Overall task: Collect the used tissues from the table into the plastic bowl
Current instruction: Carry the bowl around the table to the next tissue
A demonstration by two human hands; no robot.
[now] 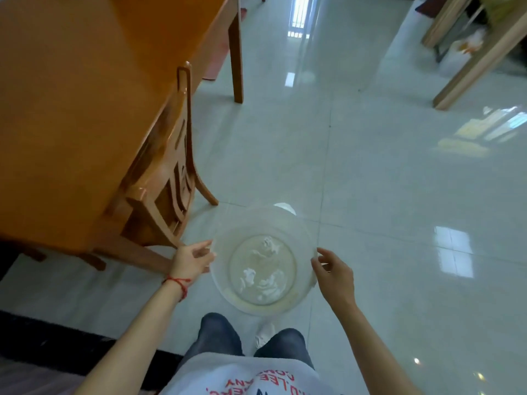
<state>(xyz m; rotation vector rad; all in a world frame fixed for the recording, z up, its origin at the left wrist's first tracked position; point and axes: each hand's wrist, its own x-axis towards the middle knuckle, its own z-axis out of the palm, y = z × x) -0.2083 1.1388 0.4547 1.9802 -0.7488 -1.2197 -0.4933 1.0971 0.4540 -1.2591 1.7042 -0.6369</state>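
A clear plastic bowl (302, 238) hangs in front of me over the tiled floor. Several crumpled white tissues (269, 286) lie on its bottom. My left hand (192, 259) grips the bowl's left rim, and a red string is tied round that wrist. My right hand (335, 273) holds the right rim, thumb over the edge. The orange wooden table (71, 95) stands to my left, and the part of its top in view shows no tissue. A small white crumpled piece (265, 333) shows on the floor between my legs.
A wooden chair (174, 166) is tucked under the table's right side, close to my left hand. Glossy tiled floor (370, 181) stretches ahead and right. Pale wooden furniture legs (470, 64) and a white bag stand at the far right. A dark rug edge (42, 329) lies at lower left.
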